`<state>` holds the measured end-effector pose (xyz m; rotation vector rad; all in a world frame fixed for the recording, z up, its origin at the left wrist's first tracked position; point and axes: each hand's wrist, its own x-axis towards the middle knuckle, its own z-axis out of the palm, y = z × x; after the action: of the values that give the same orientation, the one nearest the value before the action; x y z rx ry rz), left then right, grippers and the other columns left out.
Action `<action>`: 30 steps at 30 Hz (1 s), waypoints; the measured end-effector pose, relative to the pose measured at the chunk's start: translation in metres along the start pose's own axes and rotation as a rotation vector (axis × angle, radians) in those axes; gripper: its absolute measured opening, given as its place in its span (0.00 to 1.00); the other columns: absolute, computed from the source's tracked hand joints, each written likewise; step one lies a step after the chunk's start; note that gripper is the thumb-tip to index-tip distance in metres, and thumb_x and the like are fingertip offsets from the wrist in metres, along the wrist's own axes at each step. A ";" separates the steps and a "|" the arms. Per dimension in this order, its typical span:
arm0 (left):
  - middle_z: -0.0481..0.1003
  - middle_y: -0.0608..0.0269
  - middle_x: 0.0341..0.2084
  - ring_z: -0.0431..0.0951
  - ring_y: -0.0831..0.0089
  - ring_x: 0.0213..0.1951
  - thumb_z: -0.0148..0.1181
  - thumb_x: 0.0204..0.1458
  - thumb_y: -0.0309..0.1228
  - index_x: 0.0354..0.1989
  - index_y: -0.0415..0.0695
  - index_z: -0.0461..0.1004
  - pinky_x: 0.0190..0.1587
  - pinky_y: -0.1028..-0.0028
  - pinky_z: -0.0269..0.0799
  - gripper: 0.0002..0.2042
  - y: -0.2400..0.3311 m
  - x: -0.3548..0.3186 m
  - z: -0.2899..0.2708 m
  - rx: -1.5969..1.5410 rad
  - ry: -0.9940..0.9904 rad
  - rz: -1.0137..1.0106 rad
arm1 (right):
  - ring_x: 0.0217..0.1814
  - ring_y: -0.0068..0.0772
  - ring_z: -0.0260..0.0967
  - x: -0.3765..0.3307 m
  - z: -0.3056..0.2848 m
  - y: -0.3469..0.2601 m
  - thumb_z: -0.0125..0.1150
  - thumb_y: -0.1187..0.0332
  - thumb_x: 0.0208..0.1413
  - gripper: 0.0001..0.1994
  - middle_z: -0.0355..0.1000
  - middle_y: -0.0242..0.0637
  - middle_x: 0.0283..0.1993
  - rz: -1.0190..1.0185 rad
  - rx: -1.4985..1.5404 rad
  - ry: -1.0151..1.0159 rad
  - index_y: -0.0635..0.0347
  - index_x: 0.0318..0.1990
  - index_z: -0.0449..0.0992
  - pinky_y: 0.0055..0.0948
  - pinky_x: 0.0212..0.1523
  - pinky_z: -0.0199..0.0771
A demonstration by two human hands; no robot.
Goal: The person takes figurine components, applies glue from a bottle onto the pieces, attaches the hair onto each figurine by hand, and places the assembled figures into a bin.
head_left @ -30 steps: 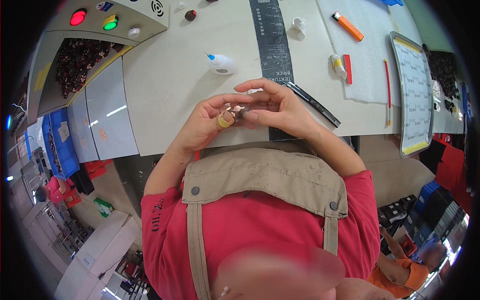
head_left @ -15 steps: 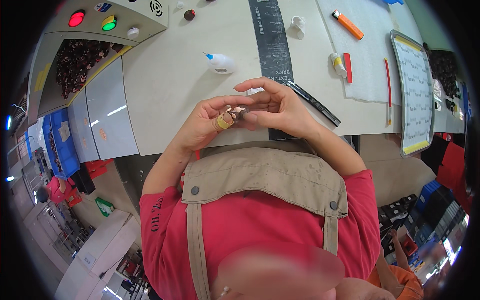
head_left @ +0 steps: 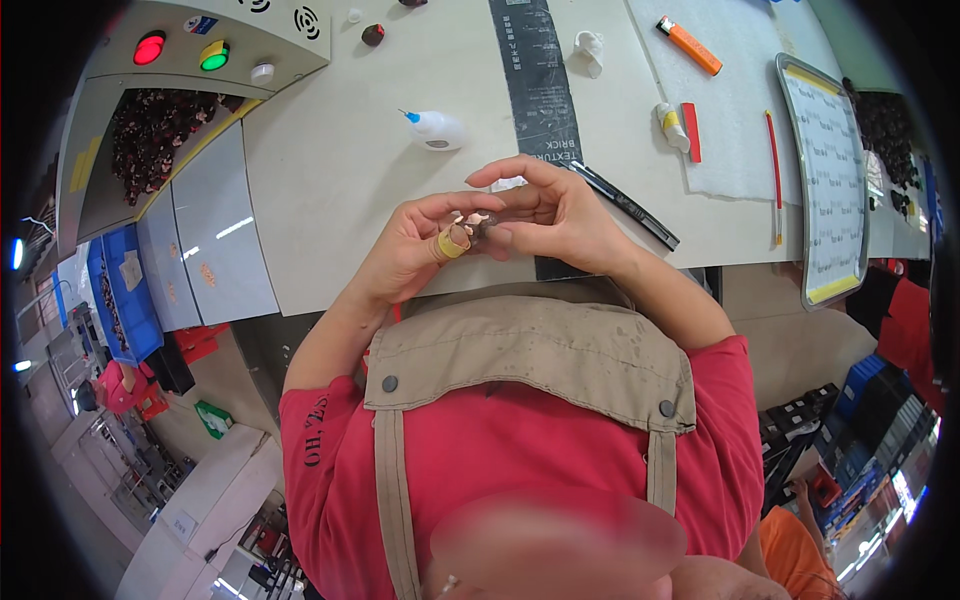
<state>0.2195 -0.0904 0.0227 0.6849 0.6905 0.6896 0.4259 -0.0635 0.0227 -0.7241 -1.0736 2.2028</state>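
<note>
A small dark brown piece with pale pink parts (head_left: 474, 224) is pinched between my two hands above the table's near edge. My left hand (head_left: 422, 232) closes on its left side; a yellow band wraps the thumb. From the right, my right hand (head_left: 560, 222) grips the same piece with thumb and fingers, its index finger arched above. Fingers cover much of the piece, so its exact kind cannot be made out. Just beyond the hands stands a white squeeze bottle (head_left: 436, 131) with a blue needle tip. A scrap of white (head_left: 510, 184) shows behind my right fingers.
A black cutter knife (head_left: 625, 205) lies right of my hands on a dark strip (head_left: 540, 90). Farther right are an orange lighter (head_left: 690, 46), a small tube (head_left: 671, 127), a red-handled brush (head_left: 775, 180) and a tray (head_left: 833, 180). Many dark pieces (head_left: 160, 135) fill a machine opening, left.
Both hands keep their grip on the small piece, which looks slightly turned. The whole view has shifted a little. At the lower right, a person in orange has moved an arm.
</note>
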 end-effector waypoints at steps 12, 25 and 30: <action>0.73 0.55 0.41 0.75 0.63 0.42 0.59 0.51 0.34 0.50 0.35 0.67 0.49 0.65 0.69 0.21 -0.005 0.003 0.000 0.011 -0.001 -0.011 | 0.35 0.22 0.71 -0.001 -0.005 0.005 0.57 0.77 0.49 0.19 0.74 0.41 0.40 -0.071 0.016 0.062 0.62 0.51 0.65 0.20 0.38 0.72; 0.74 0.56 0.41 0.77 0.63 0.39 0.62 0.49 0.38 0.51 0.35 0.65 0.47 0.65 0.72 0.25 -0.009 0.007 -0.007 0.087 0.063 0.053 | 0.31 0.19 0.69 -0.004 -0.010 0.011 0.56 0.78 0.49 0.14 0.75 0.40 0.37 -0.191 -0.003 -0.027 0.65 0.44 0.66 0.20 0.33 0.71; 0.74 0.56 0.41 0.78 0.62 0.38 0.62 0.48 0.36 0.51 0.36 0.66 0.47 0.65 0.72 0.25 -0.008 0.008 -0.003 0.052 0.060 0.046 | 0.31 0.19 0.69 -0.004 -0.010 0.010 0.56 0.78 0.49 0.14 0.75 0.39 0.37 -0.166 0.015 -0.029 0.65 0.44 0.66 0.20 0.32 0.71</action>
<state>0.2240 -0.0880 0.0125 0.7321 0.7523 0.7391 0.4328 -0.0663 0.0104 -0.5759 -1.0895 2.0833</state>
